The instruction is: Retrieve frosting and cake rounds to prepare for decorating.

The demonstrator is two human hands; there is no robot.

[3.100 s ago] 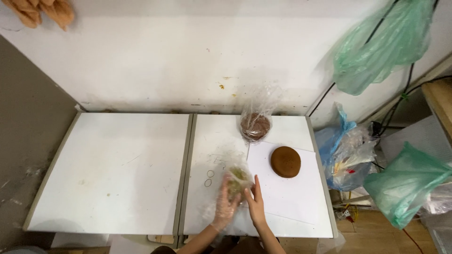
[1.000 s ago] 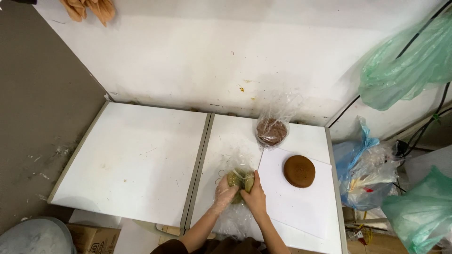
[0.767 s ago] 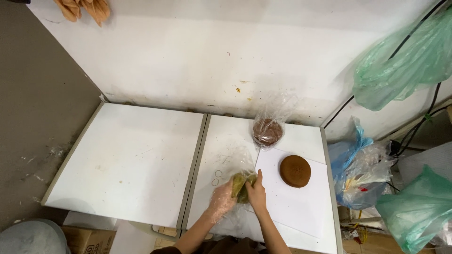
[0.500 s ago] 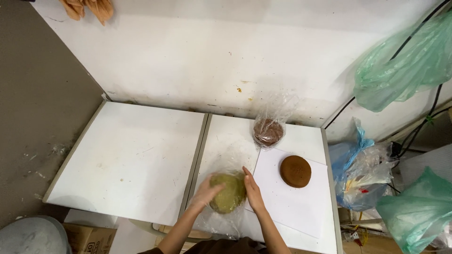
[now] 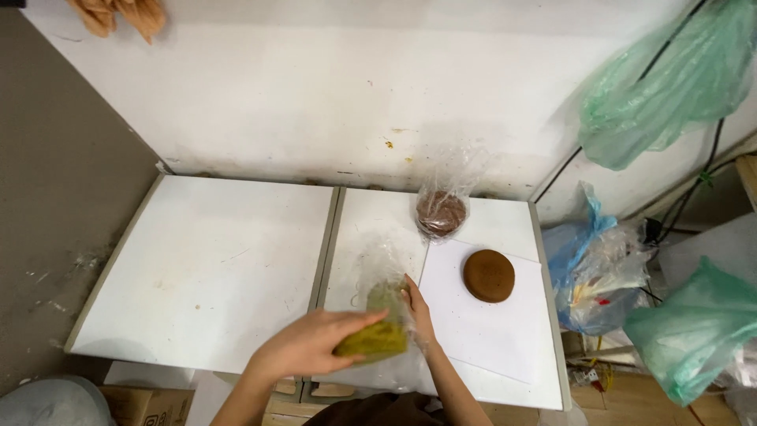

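My left hand point(image 5: 309, 347) grips a flat olive-green disc of clay point(image 5: 377, 334) and tilts it on edge, half out of a clear plastic bag point(image 5: 383, 267). My right hand point(image 5: 418, 309) presses against the bag on the disc's right side, fingers pointing up. Both hands are over the front of the right white board point(image 5: 371, 221). A round brown clay disc point(image 5: 488, 275) lies on a sheet of white paper point(image 5: 473, 323) to the right. Further back stands another clear bag holding brown clay point(image 5: 441, 211).
A second white board point(image 5: 205, 268) lies to the left, against the white wall. Green and blue plastic bags point(image 5: 591, 268) hang and pile up at the right. Grey floor is on the left, a cardboard box point(image 5: 146, 404) below the table edge.
The green clay, first bunched in the bag between both hands, was pulled out as a flat disc. My left hand has now tipped it up on edge and shifted left.
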